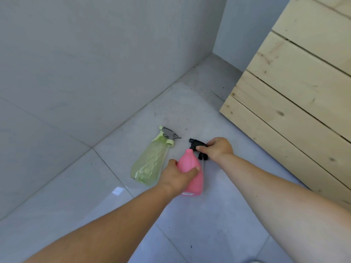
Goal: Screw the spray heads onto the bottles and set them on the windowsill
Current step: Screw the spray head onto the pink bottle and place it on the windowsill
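Note:
A pink bottle (190, 164) lies on the tiled floor, neck pointing away from me. My left hand (177, 176) is wrapped around its body. My right hand (218, 149) grips the black spray head (197, 145) just beyond the bottle's neck, with its clear dip tube (202, 165) running down beside the bottle. I cannot tell whether the head sits on the neck. To the left, a translucent green bottle (150, 164) lies on its side with its green and grey spray head (168, 135) at the far end.
A grey tiled wall (95, 63) rises on the left and meets the floor close behind the green bottle. A pale wooden slatted crate or cabinet (294, 92) stands to the right. Glossy floor tiles (190, 224) extend toward me.

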{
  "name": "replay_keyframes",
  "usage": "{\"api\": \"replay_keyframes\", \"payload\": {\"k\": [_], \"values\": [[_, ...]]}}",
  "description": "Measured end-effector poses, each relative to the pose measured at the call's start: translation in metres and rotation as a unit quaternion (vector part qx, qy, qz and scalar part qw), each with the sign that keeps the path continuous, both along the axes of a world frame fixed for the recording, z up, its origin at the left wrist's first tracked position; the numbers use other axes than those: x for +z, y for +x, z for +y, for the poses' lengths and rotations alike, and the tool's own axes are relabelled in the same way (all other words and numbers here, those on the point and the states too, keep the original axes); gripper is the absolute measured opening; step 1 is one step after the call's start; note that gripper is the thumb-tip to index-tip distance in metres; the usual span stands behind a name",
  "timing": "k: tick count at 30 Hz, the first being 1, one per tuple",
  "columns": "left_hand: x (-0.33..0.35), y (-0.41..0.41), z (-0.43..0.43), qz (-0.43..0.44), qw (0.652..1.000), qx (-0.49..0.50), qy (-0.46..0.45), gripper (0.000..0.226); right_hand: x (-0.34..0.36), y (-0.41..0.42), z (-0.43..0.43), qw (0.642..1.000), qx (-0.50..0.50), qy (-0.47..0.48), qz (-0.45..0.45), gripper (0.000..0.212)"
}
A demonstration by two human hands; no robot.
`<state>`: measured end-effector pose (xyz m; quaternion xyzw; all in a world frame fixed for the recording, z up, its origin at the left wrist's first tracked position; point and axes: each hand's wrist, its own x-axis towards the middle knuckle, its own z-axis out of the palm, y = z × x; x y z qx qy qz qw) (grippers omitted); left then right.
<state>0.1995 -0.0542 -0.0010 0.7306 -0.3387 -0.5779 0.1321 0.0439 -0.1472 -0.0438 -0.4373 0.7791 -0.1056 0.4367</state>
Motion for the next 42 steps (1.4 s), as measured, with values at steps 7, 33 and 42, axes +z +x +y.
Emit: {"api": "replay_keyframes", "payload": {"k": [7, 33, 42], "values": [[0.002, 0.004, 0.006, 0.045, 0.999, 0.028, -0.004, 0.068, 0.004, -0.001, 0.003, 0.990, -0.066, -0.013, -0.120, 0.022], [0.222, 0.073, 0.083, 0.081, 0.961, -0.036, -0.260, 0.078, 0.356, 0.026, 0.042, 0.891, -0.022, -0.349, -0.289, 0.011], [0.274, 0.098, 0.109, 0.043, 0.949, -0.050, -0.309, 0.082, 0.415, 0.033, 0.080, 0.846, -0.068, -0.405, -0.338, 0.009]]}}
